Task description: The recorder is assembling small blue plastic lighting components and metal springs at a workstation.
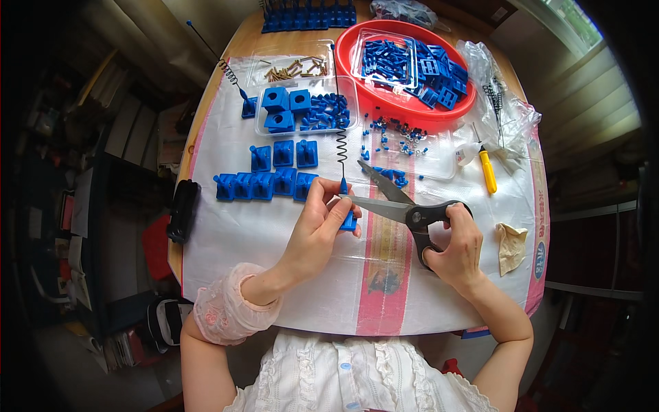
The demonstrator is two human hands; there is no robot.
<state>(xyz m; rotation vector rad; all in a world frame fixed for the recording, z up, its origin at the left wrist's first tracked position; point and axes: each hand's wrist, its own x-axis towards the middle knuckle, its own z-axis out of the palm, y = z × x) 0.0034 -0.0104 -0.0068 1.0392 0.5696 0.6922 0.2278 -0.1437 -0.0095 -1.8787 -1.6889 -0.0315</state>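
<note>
My left hand (317,218) pinches a blue plastic piece with a black coiled spring wire (342,147) rising upright from it. The blue base (349,221) of this piece shows below the fingers. In my right hand (456,253) is a pair of black-handled scissors (417,217), with fingers through the handle loops. Its blades are spread apart. The lower blade reaches to the blue piece at my left fingertips; whether it touches is hard to tell. Several blue bases (263,185) stand in two rows to the left of my left hand.
A clear tray (259,126) holds blue blocks and small caps. Behind it lie brass-coloured screws (296,69). A red basin (405,115) holds blue parts. Small loose parts (392,177), a yellow-handled screwdriver (487,172), a beige cloth scrap (511,248) and a black case (184,210) lie around.
</note>
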